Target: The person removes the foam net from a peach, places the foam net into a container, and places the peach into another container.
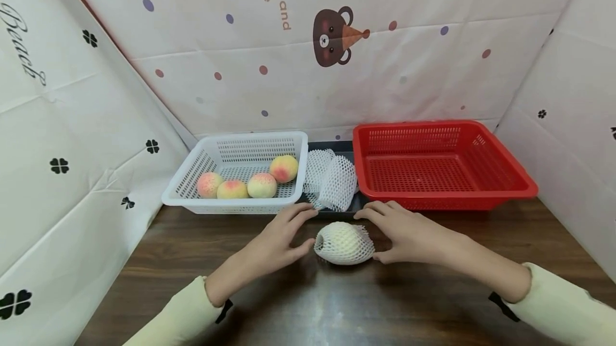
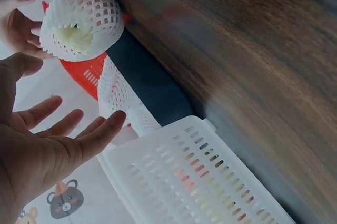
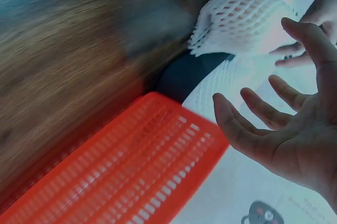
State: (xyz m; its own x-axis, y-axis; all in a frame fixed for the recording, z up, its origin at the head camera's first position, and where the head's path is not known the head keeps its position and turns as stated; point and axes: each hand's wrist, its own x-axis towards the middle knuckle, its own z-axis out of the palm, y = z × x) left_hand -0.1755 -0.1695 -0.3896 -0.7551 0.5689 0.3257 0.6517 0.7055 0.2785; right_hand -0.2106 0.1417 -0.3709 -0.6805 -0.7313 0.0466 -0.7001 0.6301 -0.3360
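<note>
A peach in a white foam net sleeve (image 1: pixel 343 243) lies on the brown table between my two hands. My left hand (image 1: pixel 284 239) is just to its left, fingers spread and relaxed, holding nothing. On the other side my right hand (image 1: pixel 409 231) has its thumb tip close to the sleeve's right end; whether it touches I cannot tell. In the left wrist view, pale yellow fruit shows through the opening of the foam net (image 2: pixel 79 21). The right wrist view has the netted bundle (image 3: pixel 242 18) beyond the loosely bent fingers.
Behind my left hand stands a white basket (image 1: pixel 192 204) with several peaches (image 1: pixel 262 185). Loose foam net sleeves (image 1: pixel 338 183) lie in a dark tray (image 1: pixel 341 146) at the middle. A red basket (image 1: pixel 433 194) stands at the right. Printed cloth walls enclose the table.
</note>
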